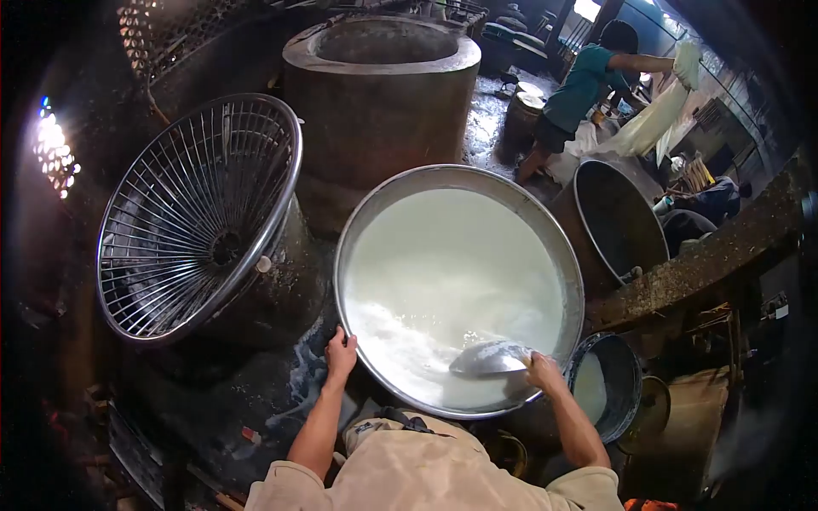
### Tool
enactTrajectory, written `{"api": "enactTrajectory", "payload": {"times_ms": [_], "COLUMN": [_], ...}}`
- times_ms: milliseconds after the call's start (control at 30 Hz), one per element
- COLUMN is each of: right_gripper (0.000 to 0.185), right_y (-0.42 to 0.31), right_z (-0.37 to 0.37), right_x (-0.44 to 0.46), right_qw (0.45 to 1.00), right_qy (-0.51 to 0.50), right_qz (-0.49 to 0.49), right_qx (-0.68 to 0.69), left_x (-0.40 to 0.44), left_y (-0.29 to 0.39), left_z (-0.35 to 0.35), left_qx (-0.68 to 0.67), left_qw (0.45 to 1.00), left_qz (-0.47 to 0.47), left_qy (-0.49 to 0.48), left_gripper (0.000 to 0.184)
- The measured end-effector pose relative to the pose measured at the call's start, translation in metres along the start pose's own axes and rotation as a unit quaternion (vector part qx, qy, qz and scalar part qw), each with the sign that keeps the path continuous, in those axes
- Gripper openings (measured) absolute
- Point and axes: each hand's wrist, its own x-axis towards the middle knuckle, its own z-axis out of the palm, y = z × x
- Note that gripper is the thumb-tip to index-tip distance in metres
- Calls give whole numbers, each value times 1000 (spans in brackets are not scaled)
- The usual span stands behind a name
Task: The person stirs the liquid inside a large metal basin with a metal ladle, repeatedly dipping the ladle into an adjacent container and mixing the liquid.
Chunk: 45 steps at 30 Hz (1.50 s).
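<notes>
In the head view, a wide round metal vat (576, 281) full of milky white liquid (452, 255) stands right in front of me. My left hand (341, 353) grips the vat's near left rim, fingers curled over the edge. My right hand (544, 371) is closed around the handle end of a shiny metal scoop (490, 358). The scoop rests at the surface of the liquid near the front right, tilted, its lower edge among pale foam. What the scoop contains cannot be made out.
A big slatted metal basket (281, 119) leans at left. Behind stands a round concrete well (298, 64). A bucket (637, 387) with whitish liquid sits at right, below a ledge (673, 289). Further back, a person (579, 89) holds up pale cloth (656, 119) beside an open vat (622, 221).
</notes>
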Motion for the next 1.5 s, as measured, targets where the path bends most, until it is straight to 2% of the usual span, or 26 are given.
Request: {"api": "enactTrajectory", "payload": {"times_ms": [33,167,233,267,333,367,433,467,533,667,767,833,933,1000,1067,1100,1200,1233,1267,1367,1433,1500], "right_gripper": [36,38,43,43,46,46,45,45,43,42,38,32,32,32,31,30,30,30,30,30,33,34], "right_y": [11,55,78,61,99,103,107,107,102,108,89,77,65,52,24,7,-28,-40,-72,-109,-137,-157], "right_z": [-12,-67,-92,-127,-119,-112,-97,-90,-77,-40,-15,6,48,72,81,80,103,113,83,88,74,66], "right_x": [-9,-33,-33,-46,-14,4,42,60,96,134,133,131,134,128,115,101,86,83,53,33,12,-1], "right_qw": [1000,1000,995,984,987,986,961,961,952,965,972,969,965,964,964,962,956,952,942,935,934,928], "right_qy": [5,28,31,21,83,83,236,236,258,215,204,172,140,157,187,163,144,147,91,105,45,35], "right_qz": [-2,-7,-4,43,10,7,60,58,113,80,49,57,52,25,0,9,18,15,58,35,60,51], "right_qx": [9,2,90,173,139,141,128,129,119,123,109,170,217,213,191,218,255,268,317,336,351,367], "left_x": [1,-21,-36,-42,-52,-53,-54,-50,-49,-53,-51,-47,-43,-39,-37,-33,-25,-14,-5,13,15,17], "left_y": [-3,0,5,8,18,19,12,2,0,21,24,14,8,-1,5,2,3,-22,-31,-42,-18,-2], "left_z": [2,10,13,15,17,18,21,24,25,17,17,17,15,15,8,5,-1,10,12,12,-3,-13], "left_qx": [3,4,17,27,38,40,43,59,73,98,87,65,28,25,-44,-29,-60,-94,-95,-118,-87,-56], "left_qw": [1000,999,999,998,997,997,997,996,995,993,994,996,996,997,996,997,997,995,995,992,995,996], "left_qz": [-6,-35,-39,-43,-56,-49,-43,-30,-17,-49,-60,-61,-82,-72,-76,-61,-38,-16,-15,26,13,-2], "left_qy": [-12,5,18,27,27,37,49,55,66,45,37,22,10,24,-12,-29,-37,-19,-23,-22,-48,-73], "left_gripper": [54,58,59,60,61,61,61,61,61,61,61,61,64,60,50,39,35,33,33,32,31,27]}}
